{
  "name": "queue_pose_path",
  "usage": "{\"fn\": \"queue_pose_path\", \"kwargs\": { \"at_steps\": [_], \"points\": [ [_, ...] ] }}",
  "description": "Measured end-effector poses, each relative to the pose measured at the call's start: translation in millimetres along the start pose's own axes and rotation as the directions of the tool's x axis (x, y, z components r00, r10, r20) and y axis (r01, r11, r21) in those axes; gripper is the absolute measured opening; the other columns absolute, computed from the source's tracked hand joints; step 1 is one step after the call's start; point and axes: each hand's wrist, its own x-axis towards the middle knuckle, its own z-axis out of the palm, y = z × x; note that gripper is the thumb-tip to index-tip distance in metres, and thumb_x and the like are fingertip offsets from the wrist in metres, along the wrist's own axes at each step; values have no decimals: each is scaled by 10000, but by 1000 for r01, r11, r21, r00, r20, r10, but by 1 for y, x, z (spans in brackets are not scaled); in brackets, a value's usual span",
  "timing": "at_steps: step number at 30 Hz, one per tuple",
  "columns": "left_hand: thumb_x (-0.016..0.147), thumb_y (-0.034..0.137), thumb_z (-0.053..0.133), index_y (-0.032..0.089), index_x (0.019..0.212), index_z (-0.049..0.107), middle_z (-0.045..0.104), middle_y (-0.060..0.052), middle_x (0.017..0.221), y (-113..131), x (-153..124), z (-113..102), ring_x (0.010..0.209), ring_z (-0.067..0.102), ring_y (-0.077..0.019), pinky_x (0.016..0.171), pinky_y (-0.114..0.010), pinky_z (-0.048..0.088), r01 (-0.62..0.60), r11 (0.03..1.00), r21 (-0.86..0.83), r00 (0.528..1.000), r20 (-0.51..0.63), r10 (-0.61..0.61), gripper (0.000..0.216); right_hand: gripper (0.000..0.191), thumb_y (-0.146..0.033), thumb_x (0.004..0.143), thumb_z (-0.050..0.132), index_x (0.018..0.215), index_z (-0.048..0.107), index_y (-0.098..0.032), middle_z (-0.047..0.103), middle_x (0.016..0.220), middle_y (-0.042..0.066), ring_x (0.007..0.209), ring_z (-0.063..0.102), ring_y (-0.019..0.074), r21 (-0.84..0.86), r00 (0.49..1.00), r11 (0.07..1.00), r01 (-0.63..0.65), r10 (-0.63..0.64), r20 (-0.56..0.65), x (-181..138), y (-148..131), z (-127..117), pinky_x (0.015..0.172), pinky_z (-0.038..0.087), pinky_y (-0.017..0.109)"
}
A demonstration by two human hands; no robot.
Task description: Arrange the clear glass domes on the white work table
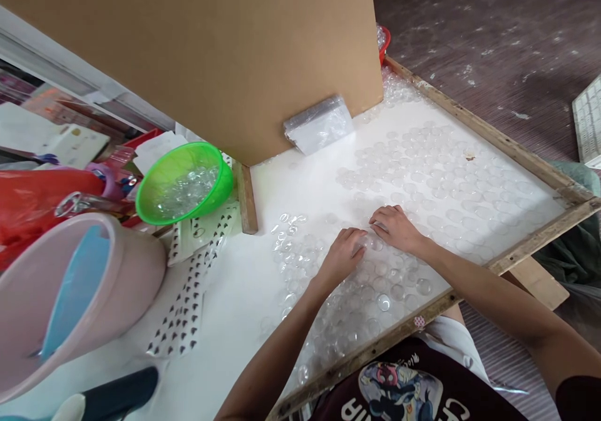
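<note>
Many clear round discs [384, 302] lie spread over a white board with a wooden rim. Over the middle of them, my left hand [342, 255] is closed, thumb and fingers curled about a clear disc [361, 242] at its fingertips. Close to its right, my right hand [397, 228] has its fingers bent and pinched together; what they hold, if anything, is too small and clear to make out. Another clear disc [376, 244] shows just below the right fingertips. Separate discs [451, 186] lie in a flat layer beyond my right hand.
A large brown board [225, 51] stands at the back, with a pack of clear plastic bags [322, 126] against it. At left are a green bowl [218, 186] of clear pieces, a pink bucket [136, 277] and sheets of black heart stickers [183, 308]. A wooden rim [498, 142] borders the board.
</note>
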Motion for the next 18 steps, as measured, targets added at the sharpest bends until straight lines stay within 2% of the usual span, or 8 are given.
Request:
{"fn": "queue_pose_path", "kwargs": {
  "at_steps": [6, 13, 18],
  "points": [
    [850, 179, 572, 250, 1198, 569, 635, -47, 1150, -7, 5, -10, 1019, 603, -224, 906, -400, 530, 139, 986, -91, 988, -58, -144, 355, 133, -176, 973, 538, 998, 668, -184, 679, 1045, 82, 1009, 614, 227, -3, 1000, 1000, -8, 9, 10, 1, 4, 0, 903, 367, 378],
    [880, 202, 549, 231, 1176, 586, 633, -59, 1163, -25, 8, -13, 1011, 607, -221, 842, -378, 543, 213, 974, -74, 973, -79, -219, 300, 141, -172, 977, 529, 991, 669, -183, 680, 1040, 86, 980, 621, 225, 32, 1000, 999, -10, 10, 6, 1, 6, 1, 896, 374, 372],
    [890, 187, 520, 237, 1209, 566, 591, -65, 1243, -28, 11, -16, 1029, 619, -214, 847, -372, 543, 223, 972, -77, 967, -112, -231, 326, 136, -153, 968, 543, 987, 677, -170, 674, 1029, 82, 977, 595, 222, 34, 1000, 999, 24, -25, 10, 0, 3, 2, 883, 373, 368]
  ]
}}
